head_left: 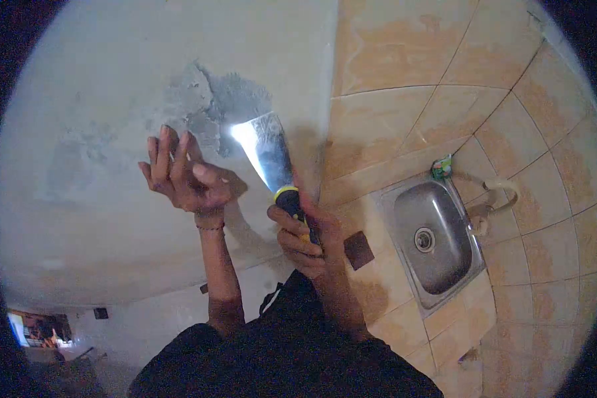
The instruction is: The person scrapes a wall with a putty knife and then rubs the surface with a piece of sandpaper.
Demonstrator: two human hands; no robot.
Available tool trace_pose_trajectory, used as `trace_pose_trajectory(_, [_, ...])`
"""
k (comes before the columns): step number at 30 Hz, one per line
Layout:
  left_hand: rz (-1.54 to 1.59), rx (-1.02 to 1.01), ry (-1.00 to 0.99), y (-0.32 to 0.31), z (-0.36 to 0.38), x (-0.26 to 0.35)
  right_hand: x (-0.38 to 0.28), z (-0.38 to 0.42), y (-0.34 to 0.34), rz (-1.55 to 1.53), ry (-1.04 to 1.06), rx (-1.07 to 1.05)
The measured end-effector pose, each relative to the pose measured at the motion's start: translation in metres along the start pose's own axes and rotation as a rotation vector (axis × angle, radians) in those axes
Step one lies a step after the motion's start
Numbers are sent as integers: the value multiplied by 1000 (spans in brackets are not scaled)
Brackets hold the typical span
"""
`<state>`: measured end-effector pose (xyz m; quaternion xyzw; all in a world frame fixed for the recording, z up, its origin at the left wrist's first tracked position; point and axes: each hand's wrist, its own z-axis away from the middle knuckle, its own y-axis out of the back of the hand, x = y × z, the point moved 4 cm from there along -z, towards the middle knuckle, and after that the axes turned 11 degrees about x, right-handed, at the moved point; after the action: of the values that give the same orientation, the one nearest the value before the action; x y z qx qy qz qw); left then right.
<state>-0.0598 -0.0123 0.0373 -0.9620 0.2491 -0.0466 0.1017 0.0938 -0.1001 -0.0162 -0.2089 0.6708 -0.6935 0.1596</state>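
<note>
Since the right hand [330, 242] has the scraper [275, 169], it's the one that matters: fingers closed round the handle [290, 207], no visible gap. Long axis runs from the grip up and a little left, blade [264, 142] leading. Key relation: the patch [245, 93], rough and grey, lies straight off the blade's front edge, up-left of the grip. In view that edge overlaps the patch's lower border. Contact or small gap, can't tell from this angle; glare hides one corner too.

Left hand [196, 186] is just left of the blade, below the patch. Fingers loosely spread and part curled, nothing visible in it. Can't tell if it's touching the wall [113, 40].

Limits: left hand bounds the near-left side. Right of the blade, the seam [330, 86] where wall meets tile [404, 119] is near, so sideways room that way looks short. Most room is up and up-left along the wall. Sink [454, 249] is low right, well apart from the scraper.
</note>
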Motion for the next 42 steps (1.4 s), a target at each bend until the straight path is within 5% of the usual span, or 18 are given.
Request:
trace_pose_trajectory(9, [34,48,20,-1,-3,0,-7,5,-16,278,120,-32])
trace_pose_trajectory(13, [33,33,36,3,-3,-3,-15,30,-35,952,442,118])
trace_pose_trajectory(15, [38,26,28,3,-6,-3,-10,43,-67,1421,728,336])
trace_pose_trajectory(18, [31,20,42,4,-6,-4,-11,26,-71,2091,1360,219])
trace_pose_trajectory(21, [35,25,62,4,-8,-1,0,25,-49,2399,1181,526])
trace_pose_trajectory(24, [-8,13,32,5,-8,-7,14,48,-49,2416,1011,580])
trace_pose_trajectory(27, [36,19,65,9,-15,-2,24,49,-81,2302,1251,547])
trace_pose_trajectory(30, [43,33,56,10,-17,1,15,41,-71,2335,1202,645])
trace_pose_trajectory(33, [58,16,20,10,-18,-1,6,57,-28,2360,914,560])
trace_pose_trajectory(39, [27,-26,19,17,-20,-1,3,76,-25,1468,612,585])
trace_pose_trajectory(42, [47,-59,28,20,-23,0,12,70,-33,1085,674,463])
